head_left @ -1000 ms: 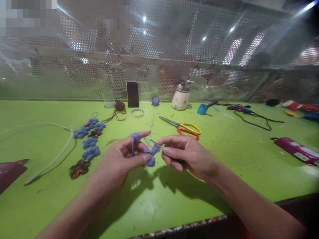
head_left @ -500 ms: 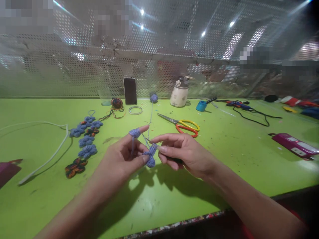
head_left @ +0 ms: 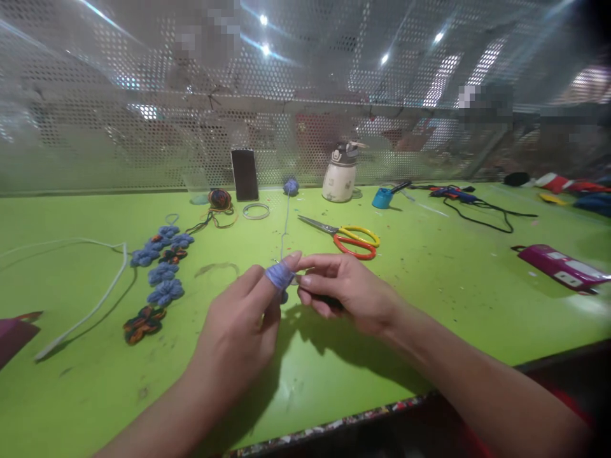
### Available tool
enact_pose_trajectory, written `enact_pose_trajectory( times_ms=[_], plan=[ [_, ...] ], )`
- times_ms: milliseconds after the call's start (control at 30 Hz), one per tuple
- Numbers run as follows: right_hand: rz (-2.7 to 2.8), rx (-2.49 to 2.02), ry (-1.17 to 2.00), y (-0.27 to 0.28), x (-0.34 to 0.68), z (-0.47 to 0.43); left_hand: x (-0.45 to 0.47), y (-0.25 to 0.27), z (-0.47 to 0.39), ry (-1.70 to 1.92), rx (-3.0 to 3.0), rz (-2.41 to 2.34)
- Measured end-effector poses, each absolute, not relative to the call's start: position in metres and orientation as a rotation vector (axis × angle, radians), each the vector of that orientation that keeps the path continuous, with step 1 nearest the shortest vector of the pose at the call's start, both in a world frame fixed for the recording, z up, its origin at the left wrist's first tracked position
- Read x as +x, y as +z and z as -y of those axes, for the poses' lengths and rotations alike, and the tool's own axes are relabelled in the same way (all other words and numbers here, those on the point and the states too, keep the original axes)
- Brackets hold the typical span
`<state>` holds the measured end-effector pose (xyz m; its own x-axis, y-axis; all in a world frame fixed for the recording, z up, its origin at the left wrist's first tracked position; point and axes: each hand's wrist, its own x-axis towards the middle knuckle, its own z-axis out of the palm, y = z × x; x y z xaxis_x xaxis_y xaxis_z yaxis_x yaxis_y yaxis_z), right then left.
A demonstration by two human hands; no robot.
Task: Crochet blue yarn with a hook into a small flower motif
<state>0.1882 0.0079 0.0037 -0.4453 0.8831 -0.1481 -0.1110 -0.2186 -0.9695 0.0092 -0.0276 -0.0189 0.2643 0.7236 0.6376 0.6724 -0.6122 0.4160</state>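
Note:
My left hand (head_left: 238, 318) is closed, its back turned up, with purple yarn (head_left: 279, 276) wound round the index finger. Only a small bit of the purple crocheted flower (head_left: 284, 297) shows below those fingers; the rest is hidden. Close against it, my right hand (head_left: 351, 292) pinches a thin crochet hook (head_left: 298, 279), mostly covered by the fingers. From the hands a strand runs back to a purple yarn ball (head_left: 290, 186). Scissors (head_left: 341, 235) with yellow and red handles lie just beyond my right hand.
To the left lies a chain of crocheted flowers (head_left: 165, 291), near a white cord (head_left: 107, 294) and a dark multicolour yarn ball (head_left: 220, 200). Behind stand a phone (head_left: 245, 175) and a bottle (head_left: 339, 181). A blue pot (head_left: 382, 198), glue gun (head_left: 453, 194) and purple power strip (head_left: 558, 266) are right.
My left hand has rolled over, bringing its yarn-wrapped index finger down and right beside my right fingertips. The flower, plainly visible before, is now mostly covered. The view has shifted slightly.

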Motion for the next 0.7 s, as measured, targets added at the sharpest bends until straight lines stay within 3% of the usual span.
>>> enact_pose_trajectory(
  times_ms=[100,367,700],
  plan=[
    [1.217,-0.886,1.766,0.004,0.185,-0.006,0.012,-0.016,0.03,1.402,2.35,-1.396],
    [1.211,-0.825,1.693,0.001,0.183,-0.003,0.011,0.0,0.023,1.289,0.955,-1.02],
    [1.611,-0.839,1.45,0.004,0.195,-0.006,0.005,0.006,0.02,1.233,0.863,-1.047]
  ],
)
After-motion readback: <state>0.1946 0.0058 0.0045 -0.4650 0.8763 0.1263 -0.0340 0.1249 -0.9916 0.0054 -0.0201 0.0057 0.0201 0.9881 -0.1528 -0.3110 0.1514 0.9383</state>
